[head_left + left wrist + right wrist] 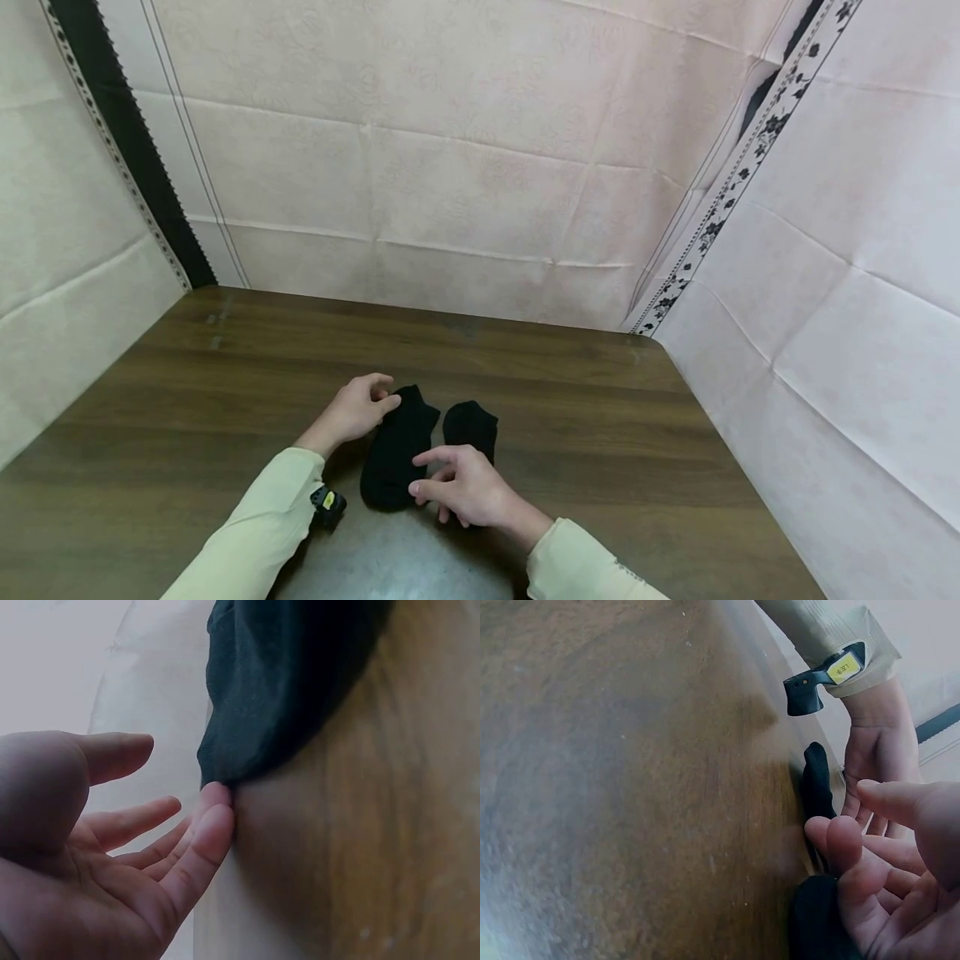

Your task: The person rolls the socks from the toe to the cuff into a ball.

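Note:
Two black ankle socks lie flat on the wooden table. The left sock is seen almost whole. My right hand covers the lower part of the right sock. At the upper left edge of the left sock is my left hand. In the left wrist view its fingertips touch the edge of the dark sock, and the thumb stands apart. Over the gap between the socks, my right hand has its thumb and fingers parted and loosely bent, with nothing between them.
The brown wooden table has a pale glare near its front edge. White patterned cloth hangs behind it and along both sides. A black wrist device with a yellow label sits at the left sleeve.

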Tool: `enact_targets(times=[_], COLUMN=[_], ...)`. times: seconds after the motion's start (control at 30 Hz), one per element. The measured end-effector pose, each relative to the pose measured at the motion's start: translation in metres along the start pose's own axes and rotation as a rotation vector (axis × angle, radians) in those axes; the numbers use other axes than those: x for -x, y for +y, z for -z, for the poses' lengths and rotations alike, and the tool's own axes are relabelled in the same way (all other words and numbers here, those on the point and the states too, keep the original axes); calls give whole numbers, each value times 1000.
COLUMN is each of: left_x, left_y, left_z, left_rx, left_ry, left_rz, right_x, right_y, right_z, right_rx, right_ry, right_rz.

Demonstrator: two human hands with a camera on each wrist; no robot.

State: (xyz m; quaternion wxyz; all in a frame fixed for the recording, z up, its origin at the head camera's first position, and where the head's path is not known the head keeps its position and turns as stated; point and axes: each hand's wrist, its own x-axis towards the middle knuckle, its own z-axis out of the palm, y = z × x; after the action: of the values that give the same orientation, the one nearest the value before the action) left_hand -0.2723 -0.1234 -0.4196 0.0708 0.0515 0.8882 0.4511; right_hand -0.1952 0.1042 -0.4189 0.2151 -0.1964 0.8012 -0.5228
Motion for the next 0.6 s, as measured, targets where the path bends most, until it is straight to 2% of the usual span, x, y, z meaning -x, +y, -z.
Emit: enact_targets(times=[0.13,0.37,0.6], left_x=[-3,-7,-10], left_y=[0,-1,-1], left_z=[0,-2,-4], left_rx=[-11,-74,-91], left_ry=[11,31,27], left_rz=[8,-9,-8], right_x=[-2,-3,-3], right_y=[-1,-2,-1], right_z=[-3,-7,-9], right_rx=[33,147,199], right_ry=[21,49,64], right_rz=[-9,35,30])
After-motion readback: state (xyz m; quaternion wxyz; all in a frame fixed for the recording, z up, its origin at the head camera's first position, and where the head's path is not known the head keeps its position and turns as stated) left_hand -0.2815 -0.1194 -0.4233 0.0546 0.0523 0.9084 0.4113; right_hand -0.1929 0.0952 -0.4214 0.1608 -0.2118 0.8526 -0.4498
